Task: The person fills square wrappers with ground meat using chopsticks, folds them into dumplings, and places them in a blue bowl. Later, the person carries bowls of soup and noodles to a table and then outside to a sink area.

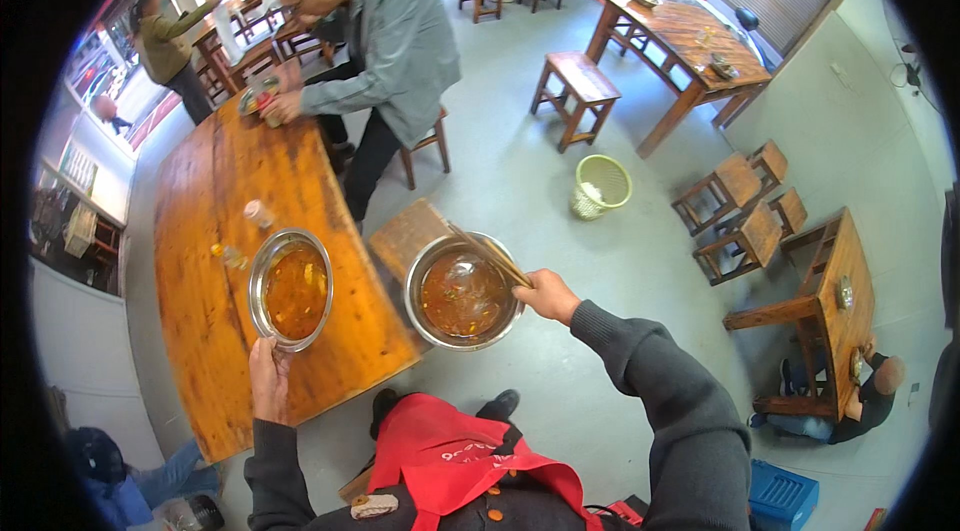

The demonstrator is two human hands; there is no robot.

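My left hand point(270, 378) pinches the near rim of a stainless steel bowl point(256, 300) above the right part of a wooden table point(217, 358); whether the bowl touches the tabletop I cannot tell. Reddish-orange broth point(296, 291) with bits floating in it fills this bowl. Off the table's right edge, a second steel bowl point(413, 300) is held up over the floor by my right hand point(551, 296), which grips its right rim. Wooden chopsticks point(491, 255) lie across that rim, their near ends under my right fingers. Darker red broth point(461, 306) is inside, with glare on its surface.
A wooden stool point(409, 234) stands just beyond the right bowl. One person point(397, 43) leans over the table's far end, hands at a container. A white-capped jar point(259, 213) and a small bottle point(231, 256) stand on the table. A green wastebasket point(586, 204) sits on the floor.
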